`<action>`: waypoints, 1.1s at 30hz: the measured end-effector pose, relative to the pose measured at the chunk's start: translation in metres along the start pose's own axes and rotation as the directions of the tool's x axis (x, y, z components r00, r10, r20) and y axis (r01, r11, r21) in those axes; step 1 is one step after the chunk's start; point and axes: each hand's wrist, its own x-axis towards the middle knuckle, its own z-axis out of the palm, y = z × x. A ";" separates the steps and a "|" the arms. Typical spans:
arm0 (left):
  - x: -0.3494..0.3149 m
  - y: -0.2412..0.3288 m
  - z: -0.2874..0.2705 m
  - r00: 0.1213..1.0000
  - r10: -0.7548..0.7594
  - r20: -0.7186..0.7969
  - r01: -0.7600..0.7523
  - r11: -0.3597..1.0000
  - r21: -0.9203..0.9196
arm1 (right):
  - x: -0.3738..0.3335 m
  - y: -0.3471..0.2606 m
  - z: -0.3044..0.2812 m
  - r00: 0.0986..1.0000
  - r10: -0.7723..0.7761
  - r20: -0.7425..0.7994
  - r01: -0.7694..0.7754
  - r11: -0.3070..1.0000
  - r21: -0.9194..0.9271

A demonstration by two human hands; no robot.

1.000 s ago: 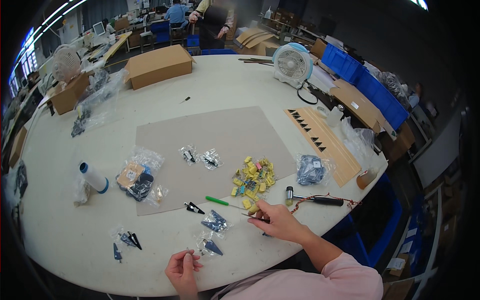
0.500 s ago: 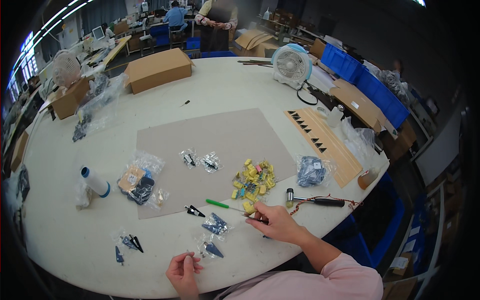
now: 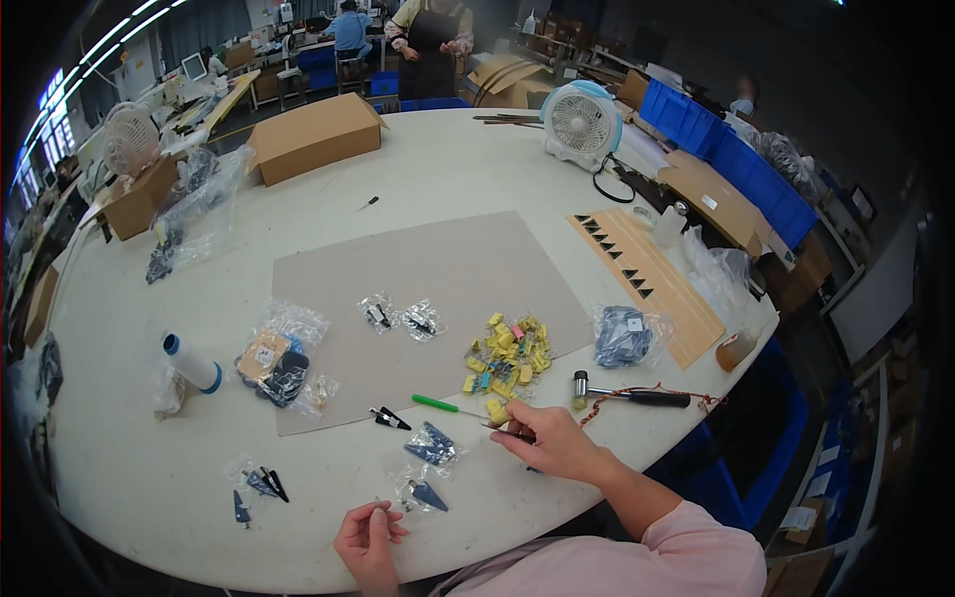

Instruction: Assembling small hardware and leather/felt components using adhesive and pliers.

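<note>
My right hand [image 3: 545,438] is closed around a slim dark tool [image 3: 519,434] with a thin metal tip, at the near edge of a pile of yellow tagged pieces [image 3: 509,350]. Its tip lies close to a green-handled pick [image 3: 435,403] on the table. My left hand [image 3: 370,537] rests near the table's front edge, thumb and fingers pinched together; a tiny bit shows at the fingertips, too small to name. Between my hands lie clear bags with blue triangular pieces [image 3: 430,444] and a blue triangle [image 3: 428,496]. Black pointed pieces [image 3: 390,418] lie just beyond.
A hammer [image 3: 637,397] with a cord and a bagged blue bundle [image 3: 624,336] lie right. A grey mat [image 3: 418,259] covers the middle. Left stand a white-and-blue cylinder [image 3: 191,363] and filled bags [image 3: 279,363]. Beyond are a fan [image 3: 581,124], a carton [image 3: 316,137] and a person [image 3: 430,50].
Both my hands keep nearly the same place and grip. The view has shifted slightly. At the back, the standing person's hands have moved apart.
</note>
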 end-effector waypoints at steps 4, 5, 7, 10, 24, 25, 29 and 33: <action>0.002 -0.002 0.002 1.000 -0.001 -0.002 0.002 1.000 0.012 | 0.007 0.003 -0.011 1.000 0.015 0.002 -0.015 0.999 -0.051; 0.003 -0.001 0.005 1.000 -0.002 0.004 0.002 1.000 0.018 | 0.016 0.005 -0.025 0.997 -0.003 -0.082 -0.007 0.992 -0.125; 0.001 0.001 0.009 0.996 0.036 -0.084 -0.029 0.995 0.093 | 0.056 -0.009 -0.079 0.974 0.008 -0.227 -0.045 0.986 -0.158; 0.003 -0.001 0.011 1.000 0.022 -0.020 -0.021 0.999 0.025 | 0.105 -0.017 -0.177 0.856 -0.008 -0.517 -0.050 0.994 -0.099; 0.003 -0.003 0.001 0.997 0.079 0.001 -0.079 0.994 -0.076 | 0.030 0.010 0.018 1.000 0.006 0.009 -0.008 0.968 0.250; 0.004 0.000 0.004 0.993 0.113 0.030 -0.107 0.982 -0.155 | 0.029 0.013 0.019 1.000 0.021 0.004 -0.021 0.961 0.276; 0.029 0.044 0.019 0.948 0.161 0.274 -0.085 0.959 -0.270 | 0.032 0.021 0.018 0.999 0.024 0.032 -0.034 0.939 0.343; 0.050 0.122 0.084 0.816 0.161 0.555 -0.036 0.973 -0.229 | 0.025 0.036 0.014 0.999 0.031 0.030 -0.039 0.951 0.306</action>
